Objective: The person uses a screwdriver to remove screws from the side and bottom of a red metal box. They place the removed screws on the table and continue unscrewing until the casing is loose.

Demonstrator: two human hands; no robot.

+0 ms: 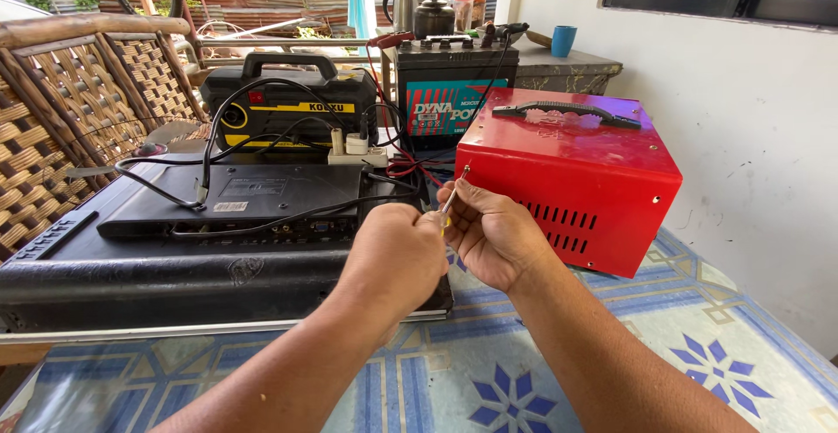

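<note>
The screwdriver (453, 190) sits between your two hands, just in front of the red metal box (567, 175) and above the near edge of the flat black television (175, 267) lying face down on the table. Your right hand (493, 237) pinches its slim shaft between thumb and fingertips, the tip pointing up and to the right, just at the lower left corner of the red box. Your left hand (397, 258) is curled shut around the lower end, where a bit of yellow handle shows; how firmly you grip it I cannot tell.

By the look of it, you are at the stage of readying or steadying the tool, not yet driving anything: the tip rests in no screw that I can see. The next move calls for a firm grip on the handle and a tip set square into whatever head you choose.

Beyond your hands, black cables (262, 149) loop over the television's back panel to a white power strip (358, 155). Behind stand a black and yellow tool case (288, 106) and a car battery (454, 84) with clamps on its terminals. A woven chair (70, 110) is at your left, and a patterned blue tablecloth (524, 381) covers the table.
</note>
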